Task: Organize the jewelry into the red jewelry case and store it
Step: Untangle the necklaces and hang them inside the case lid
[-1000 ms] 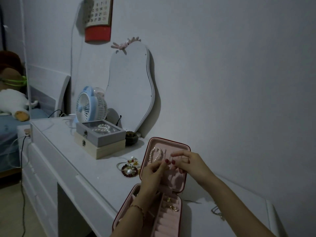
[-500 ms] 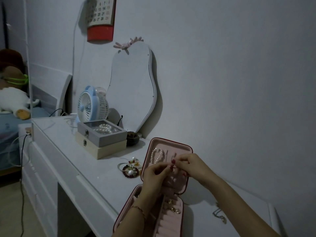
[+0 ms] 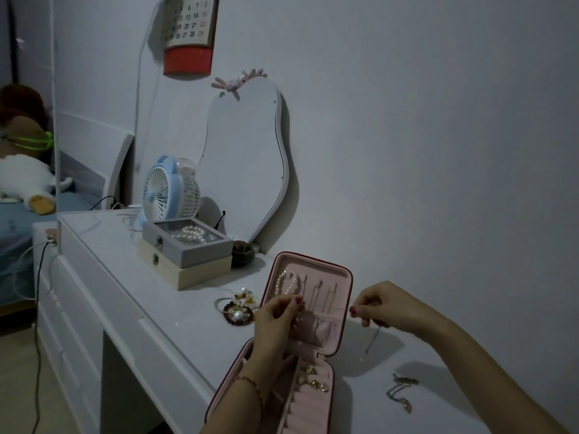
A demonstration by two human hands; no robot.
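The red jewelry case point(image 3: 343, 308) stands open on the white dresser point(image 3: 131, 277), its pink lid upright. A pearl bracelet point(image 3: 286, 281) and thin chains hang inside the lid. Rings point(image 3: 315, 382) sit in the base slots. My left hand point(image 3: 277, 324) is in front of the lid with its fingers curled at the lower pocket. My right hand point(image 3: 379, 306) is to the right of the lid and pinches a thin chain point(image 3: 372, 338) that dangles below it. Several bracelets point(image 3: 236, 308) lie left of the case. A necklace point(image 3: 401, 394) lies on the dresser at the right.
Two stacked boxes point(image 3: 185, 252), the top one holding pearls, stand at the back left with a blue fan point(image 3: 166, 191) behind them. A wavy mirror point(image 3: 247, 158) leans on the wall. A small dark bowl point(image 3: 242, 252) sits by it. A bed with plush toys is at far left.
My right hand has moved from the lid out to the right, drawing a thin chain with it. My left hand stays at the lid. The view has shifted slightly.
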